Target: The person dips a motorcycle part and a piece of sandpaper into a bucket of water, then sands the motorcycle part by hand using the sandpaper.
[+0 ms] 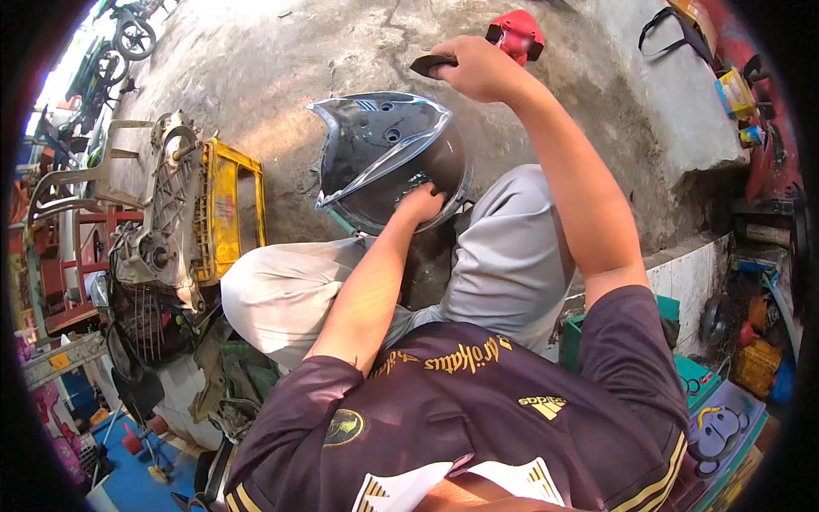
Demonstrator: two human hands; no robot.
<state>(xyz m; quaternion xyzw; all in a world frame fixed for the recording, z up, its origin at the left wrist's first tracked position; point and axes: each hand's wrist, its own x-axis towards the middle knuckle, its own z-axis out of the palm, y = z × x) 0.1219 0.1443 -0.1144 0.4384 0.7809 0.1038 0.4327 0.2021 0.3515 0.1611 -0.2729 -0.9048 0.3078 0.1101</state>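
Note:
A dark, glossy shell-like panel (375,141) with pale shiny edges and two round holes lies across a round dark basin (465,175) between my knees. My left hand (422,203) is at the near side of the basin, its fingers bent down against a wet dark surface. What those fingers hold, if anything, is hidden. Raised to the right beyond the basin, my right hand (469,70) pinches a thin dark flat piece (432,64), clear of the panel. Just past that hand, a red object with black ends (516,36) rests on the concrete floor.
To the left stand a yellow plastic crate (232,209), a metal engine casing (166,200) and a chair (81,183). A concrete ledge (674,111) runs along the right. Behind my right elbow, a box with a cartoon figure (717,431) sits near green trays.

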